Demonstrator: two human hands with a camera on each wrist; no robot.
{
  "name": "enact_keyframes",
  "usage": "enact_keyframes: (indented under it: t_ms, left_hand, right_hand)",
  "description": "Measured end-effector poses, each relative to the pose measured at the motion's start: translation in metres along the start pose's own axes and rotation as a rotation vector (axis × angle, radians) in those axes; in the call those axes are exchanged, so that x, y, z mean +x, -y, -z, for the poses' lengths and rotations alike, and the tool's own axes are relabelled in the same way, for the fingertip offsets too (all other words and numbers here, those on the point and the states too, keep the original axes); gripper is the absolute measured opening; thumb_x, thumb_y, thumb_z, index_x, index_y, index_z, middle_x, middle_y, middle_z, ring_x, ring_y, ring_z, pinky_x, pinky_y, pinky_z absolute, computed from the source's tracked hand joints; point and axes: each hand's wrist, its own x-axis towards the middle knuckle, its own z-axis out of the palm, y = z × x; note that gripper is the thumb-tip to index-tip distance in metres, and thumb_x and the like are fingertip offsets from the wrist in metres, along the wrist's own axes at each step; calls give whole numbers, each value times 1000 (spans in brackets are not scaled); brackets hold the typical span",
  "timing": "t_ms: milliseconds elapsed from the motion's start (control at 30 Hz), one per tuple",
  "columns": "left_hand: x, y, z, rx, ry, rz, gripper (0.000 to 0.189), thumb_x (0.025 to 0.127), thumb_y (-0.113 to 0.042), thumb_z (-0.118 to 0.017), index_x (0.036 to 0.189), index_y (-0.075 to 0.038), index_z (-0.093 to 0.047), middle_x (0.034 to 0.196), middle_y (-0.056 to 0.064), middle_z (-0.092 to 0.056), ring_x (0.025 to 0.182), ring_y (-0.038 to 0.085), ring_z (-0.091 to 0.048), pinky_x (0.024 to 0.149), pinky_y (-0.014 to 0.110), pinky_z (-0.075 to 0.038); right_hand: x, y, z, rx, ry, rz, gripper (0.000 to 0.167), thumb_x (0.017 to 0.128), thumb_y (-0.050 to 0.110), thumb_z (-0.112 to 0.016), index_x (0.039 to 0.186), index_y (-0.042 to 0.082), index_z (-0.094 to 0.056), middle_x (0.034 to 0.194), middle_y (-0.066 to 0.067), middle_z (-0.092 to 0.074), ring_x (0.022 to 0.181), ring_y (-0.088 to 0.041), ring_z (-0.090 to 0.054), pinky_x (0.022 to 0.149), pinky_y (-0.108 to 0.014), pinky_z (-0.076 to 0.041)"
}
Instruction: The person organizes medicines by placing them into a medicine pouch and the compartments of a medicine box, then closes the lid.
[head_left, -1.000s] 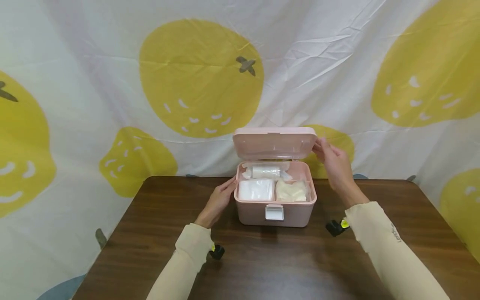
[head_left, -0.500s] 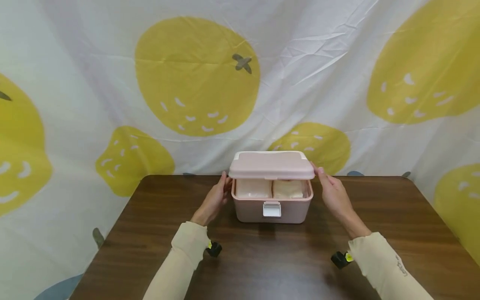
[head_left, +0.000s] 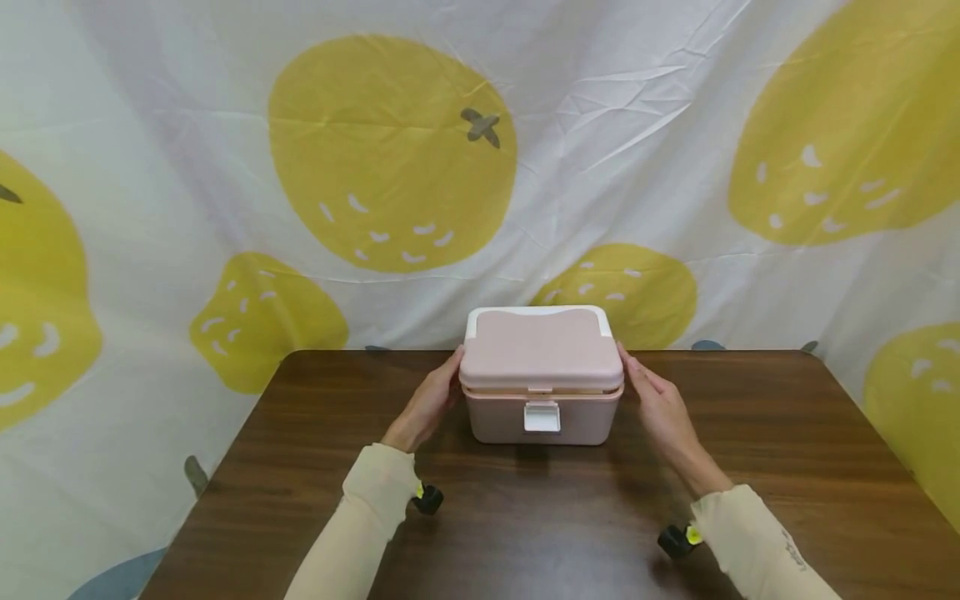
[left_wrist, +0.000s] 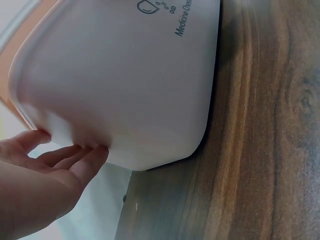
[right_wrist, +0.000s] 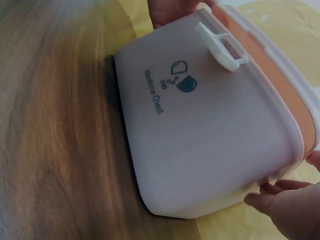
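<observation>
A pink medicine chest (head_left: 540, 375) stands on the wooden table, "Medicine Chest" printed on its front. Its lid (head_left: 537, 346) is almost down, with a narrow gap along the front rim. The white latch (right_wrist: 220, 47) sticks outward, unhooked from the lid. Against the chest's left side, the fingertips of my left hand (head_left: 429, 404) touch the wall below the rim, as the left wrist view shows. My right hand (head_left: 663, 417) is at the opposite side, fingers on the wall and thumb up by the lid. The contents are hidden under the lid.
The dark brown table (head_left: 315, 467) stretches to both sides and in front of the chest. Close behind it hangs a white curtain (head_left: 420, 308) with yellow fruit prints. A black wrist camera (head_left: 427, 498) is worn at the left wrist, another (head_left: 677, 542) at the right.
The lid has swung down from standing raised, covering the white and cream packets inside. My right hand has come down with it along the right side. The left hand stays at the left side.
</observation>
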Motion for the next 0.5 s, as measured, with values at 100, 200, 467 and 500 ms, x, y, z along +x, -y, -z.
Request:
enact_keyframes:
  t_ms: [100,200,467,500]
  left_hand:
    - [0,1,0,-2,3,1,66,103,-51,-40,155,-11,-31,160,10,-31,147,27,-27,120,49,-21]
    - [0,2,1,-12,2,12,64,104,-48,-41,157,-14,-29,161,8,-28,148,27,-25,120,49,-19]
    - [-11,1,-1,-10,31,14,63,104,-45,-40,158,-17,-24,163,6,-22,148,26,-23,120,52,-19]
    - [-13,0,-2,-4,39,10,63,104,-44,-40,158,-17,-23,164,5,-21,149,26,-22,120,52,-18]
  right_hand:
    - [-1,-4,-2,148,21,18,63,106,41,-40,150,-3,-32,155,-20,-29,124,2,-51,97,-17,-46]
    - [-3,-7,-2,198,29,50,62,107,37,-40,148,-9,-32,153,-27,-28,117,7,-54,95,-17,-48]
    - [-14,-6,2,211,33,78,57,106,26,-47,143,-15,-36,148,-8,-46,123,3,-52,97,-17,-46]
    - [-16,-5,2,195,26,77,56,105,25,-49,142,-15,-38,146,-2,-50,122,3,-53,97,-17,-46]
